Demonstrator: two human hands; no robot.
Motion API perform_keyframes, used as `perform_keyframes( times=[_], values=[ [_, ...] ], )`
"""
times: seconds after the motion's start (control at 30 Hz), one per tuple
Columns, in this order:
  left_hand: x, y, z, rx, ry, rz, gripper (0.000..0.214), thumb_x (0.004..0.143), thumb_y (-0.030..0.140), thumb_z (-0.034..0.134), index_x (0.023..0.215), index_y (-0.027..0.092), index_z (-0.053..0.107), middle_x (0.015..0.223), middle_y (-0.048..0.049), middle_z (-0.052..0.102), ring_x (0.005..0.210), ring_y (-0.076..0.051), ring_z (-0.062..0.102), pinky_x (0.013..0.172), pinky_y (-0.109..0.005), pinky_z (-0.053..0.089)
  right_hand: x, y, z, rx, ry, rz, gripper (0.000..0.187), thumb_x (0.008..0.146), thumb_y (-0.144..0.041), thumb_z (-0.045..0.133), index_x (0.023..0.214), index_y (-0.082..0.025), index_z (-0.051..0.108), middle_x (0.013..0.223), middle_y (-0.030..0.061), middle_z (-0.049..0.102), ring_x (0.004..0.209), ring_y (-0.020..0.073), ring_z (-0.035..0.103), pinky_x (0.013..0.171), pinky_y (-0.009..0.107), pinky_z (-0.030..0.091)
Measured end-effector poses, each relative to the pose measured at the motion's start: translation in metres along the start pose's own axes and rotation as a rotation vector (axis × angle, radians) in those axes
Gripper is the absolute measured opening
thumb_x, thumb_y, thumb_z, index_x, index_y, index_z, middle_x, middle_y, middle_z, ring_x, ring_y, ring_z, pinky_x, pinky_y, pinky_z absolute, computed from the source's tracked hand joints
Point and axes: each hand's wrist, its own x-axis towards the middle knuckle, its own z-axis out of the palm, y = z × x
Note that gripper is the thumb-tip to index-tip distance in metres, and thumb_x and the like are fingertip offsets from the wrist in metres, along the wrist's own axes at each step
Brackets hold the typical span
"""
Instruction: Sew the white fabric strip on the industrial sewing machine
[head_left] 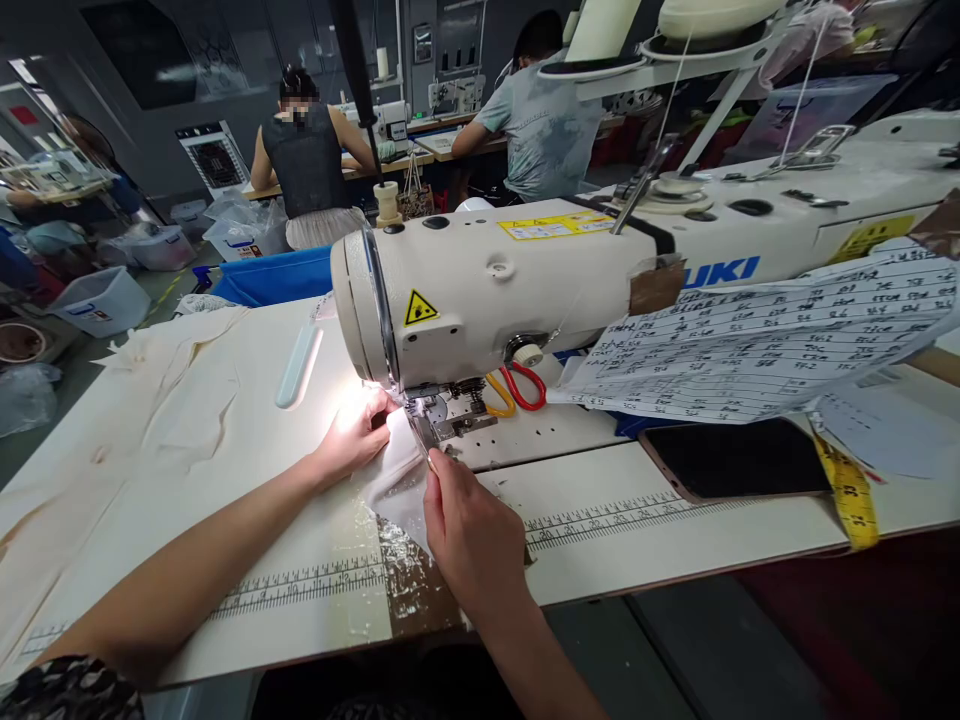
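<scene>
A piece of thin white fabric (401, 470) lies under the sewing machine's needle area (431, 405) and drapes toward the table's front edge. To the left of the needle, my left hand (360, 425) has its fingers curled in on the fabric's edge, brightly lit by the machine lamp. My right hand (476, 525) is closed around slim metal tweezers (425, 435), whose tips point up toward the presser foot. The tweezers' far end is hard to make out against the metal parts. The white sewing machine (480, 290) stands right in front of both hands.
Pale cut fabric pieces (150, 420) and a light-blue plastic strip (298, 365) lie left. Red-handled scissors (525, 388) sit behind the needle. Right are a handwritten sheet (757, 345), a phone (739, 460) and a yellow tape measure (851, 495). Two people (307, 160) work beyond.
</scene>
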Motion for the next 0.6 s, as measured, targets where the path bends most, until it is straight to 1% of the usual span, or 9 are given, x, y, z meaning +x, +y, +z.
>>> perform_keyframes(
  times=[0.07, 0.17, 0.27, 0.33, 0.43, 0.53, 0.6],
  values=[
    [0.000, 0.001, 0.000, -0.018, 0.020, -0.002, 0.014, 0.090, 0.027, 0.053, 0.082, 0.018, 0.058, 0.082, -0.0026, 0.062, 0.077, -0.017, 0.057, 0.072, -0.028, 0.048, 0.000, 0.000, 0.000, -0.005, 0.000, 0.003, 0.034, 0.103, -0.014, 0.032, 0.104, -0.015, 0.066, 0.071, 0.0005, 0.070, 0.051, 0.0118, 0.060, 0.047, 0.025, 0.036],
    [-0.001, 0.001, 0.000, -0.032, 0.030, 0.013, 0.016, 0.090, 0.029, 0.054, 0.079, 0.018, 0.057, 0.080, -0.0024, 0.061, 0.076, -0.018, 0.057, 0.071, -0.029, 0.049, -0.001, 0.000, 0.000, -0.015, 0.000, 0.001, 0.034, 0.102, -0.013, 0.033, 0.104, -0.014, 0.066, 0.072, 0.0012, 0.070, 0.053, 0.0126, 0.062, 0.047, 0.026, 0.037],
    [-0.002, 0.001, 0.000, 0.025, 0.019, 0.060, 0.015, 0.091, 0.027, 0.054, 0.080, 0.018, 0.058, 0.081, -0.0034, 0.063, 0.078, -0.019, 0.059, 0.072, -0.030, 0.050, -0.001, 0.000, 0.001, -0.029, -0.004, -0.005, 0.031, 0.101, -0.011, 0.037, 0.106, -0.013, 0.067, 0.073, 0.0018, 0.070, 0.054, 0.0123, 0.063, 0.047, 0.026, 0.038],
    [-0.001, 0.001, 0.000, 0.123, 0.034, 0.156, 0.014, 0.091, 0.024, 0.052, 0.080, 0.019, 0.059, 0.084, -0.0047, 0.064, 0.080, -0.019, 0.060, 0.075, -0.032, 0.052, -0.001, -0.001, 0.002, -0.041, -0.008, -0.007, 0.029, 0.100, -0.008, 0.039, 0.107, -0.012, 0.067, 0.074, 0.0025, 0.071, 0.054, 0.0125, 0.064, 0.048, 0.026, 0.038],
    [0.001, -0.002, 0.000, 0.235, 0.044, 0.301, 0.016, 0.086, 0.015, 0.048, 0.083, 0.019, 0.063, 0.091, -0.0066, 0.067, 0.086, -0.021, 0.062, 0.082, -0.034, 0.053, 0.001, -0.001, 0.002, -0.054, -0.012, -0.012, 0.030, 0.100, -0.008, 0.039, 0.109, -0.011, 0.067, 0.076, 0.0038, 0.073, 0.056, 0.0131, 0.065, 0.049, 0.026, 0.040],
    [0.001, -0.004, -0.004, 0.263, -0.017, 0.405, 0.024, 0.084, 0.011, 0.045, 0.092, 0.019, 0.067, 0.099, -0.0088, 0.067, 0.093, -0.021, 0.063, 0.083, -0.034, 0.054, -0.004, -0.002, -0.006, -0.059, -0.004, -0.011, 0.032, 0.102, -0.010, 0.035, 0.110, -0.010, 0.065, 0.079, 0.0055, 0.074, 0.060, 0.0140, 0.069, 0.051, 0.025, 0.043],
    [-0.003, -0.002, -0.009, 0.301, -0.084, 0.458, 0.028, 0.087, 0.010, 0.045, 0.100, 0.018, 0.068, 0.106, -0.0103, 0.065, 0.095, -0.021, 0.064, 0.080, -0.032, 0.055, -0.016, -0.002, -0.017, 0.013, -0.008, 0.017, 0.031, 0.104, -0.014, 0.033, 0.109, -0.012, 0.064, 0.080, 0.0052, 0.075, 0.061, 0.0144, 0.071, 0.052, 0.024, 0.045]
  ],
)
